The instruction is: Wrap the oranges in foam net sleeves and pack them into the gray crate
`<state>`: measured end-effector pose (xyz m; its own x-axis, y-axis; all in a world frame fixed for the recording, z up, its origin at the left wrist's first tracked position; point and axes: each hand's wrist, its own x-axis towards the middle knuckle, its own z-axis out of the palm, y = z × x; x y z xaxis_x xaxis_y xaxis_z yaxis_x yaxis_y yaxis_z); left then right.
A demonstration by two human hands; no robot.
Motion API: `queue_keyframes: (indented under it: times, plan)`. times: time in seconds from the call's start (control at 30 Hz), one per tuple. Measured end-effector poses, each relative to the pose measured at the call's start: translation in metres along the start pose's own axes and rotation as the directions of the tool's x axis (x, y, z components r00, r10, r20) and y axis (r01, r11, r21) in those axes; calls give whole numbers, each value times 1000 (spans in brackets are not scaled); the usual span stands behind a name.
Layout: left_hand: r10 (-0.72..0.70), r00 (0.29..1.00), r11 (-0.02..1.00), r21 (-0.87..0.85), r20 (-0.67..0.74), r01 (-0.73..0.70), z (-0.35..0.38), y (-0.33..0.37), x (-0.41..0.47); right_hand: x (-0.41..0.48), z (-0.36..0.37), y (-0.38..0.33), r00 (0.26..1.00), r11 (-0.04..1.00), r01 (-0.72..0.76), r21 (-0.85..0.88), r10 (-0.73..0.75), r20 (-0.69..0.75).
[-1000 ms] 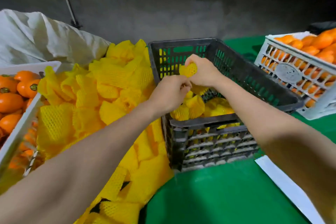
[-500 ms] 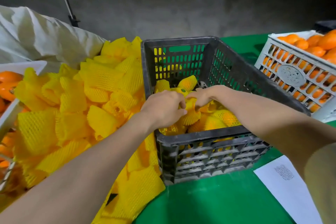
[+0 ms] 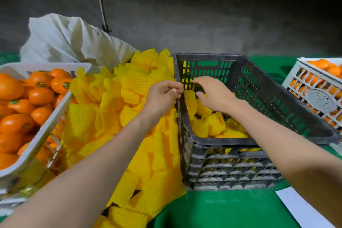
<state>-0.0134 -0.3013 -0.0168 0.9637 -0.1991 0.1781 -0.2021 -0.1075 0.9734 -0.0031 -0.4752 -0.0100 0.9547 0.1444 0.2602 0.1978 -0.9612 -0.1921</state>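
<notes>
The gray crate (image 3: 277,98) stands on the green table right of centre. Several oranges wrapped in yellow foam net (image 3: 212,126) lie inside it. A big heap of loose yellow foam net sleeves (image 3: 111,113) lies against the crate's left wall. Unwrapped oranges (image 3: 40,96) fill a white crate (image 3: 55,111) at the left. My left hand (image 3: 162,96) hovers at the gray crate's left wall, fingers curled together with nothing visible in them. My right hand (image 3: 212,94) is over the crate's inside, fingers spread and holding nothing.
A second white crate (image 3: 314,98) of oranges sits at the far right. A crumpled white sack (image 3: 74,42) lies behind the sleeve heap. A white paper sheet (image 3: 303,209) rests on the green table (image 3: 222,209) in front of the gray crate.
Both hands lowered a wrapped orange into the gray crate and let it go. They have since lifted and shifted left toward the crate's left wall.
</notes>
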Motion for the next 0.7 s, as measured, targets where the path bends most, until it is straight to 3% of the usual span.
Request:
queue_keyframes:
  times: [0.1,0.17,0.27,0.37,0.5,0.6,0.7]
  plan:
    - [-70,996,996,-55,-54,67,-37,-1,-4,-12,-10,-48,968,977,91,191,-42,-247]
    - [-106,990,993,-69,-91,100,-57,-5,-11,-19,-6,-82,965,950,179,254,-119,-235]
    - [-154,976,987,-60,-155,147,-79,-18,-27,-24,29,-124,985,964,165,206,-172,19]
    - [-215,957,976,-71,-194,205,-98,-34,-46,-31,73,-146,932,1000,1,28,-10,362]
    - [-282,934,959,-41,-218,280,-123,-52,-72,-36,113,-143,828,982,-139,-130,187,529]
    - [-335,920,941,-23,-202,338,-141,-61,-88,-36,118,-139,867,984,-160,-84,181,465]
    - [-363,915,930,-10,-176,367,-151,-63,-99,-37,109,-147,962,981,-78,178,27,271]
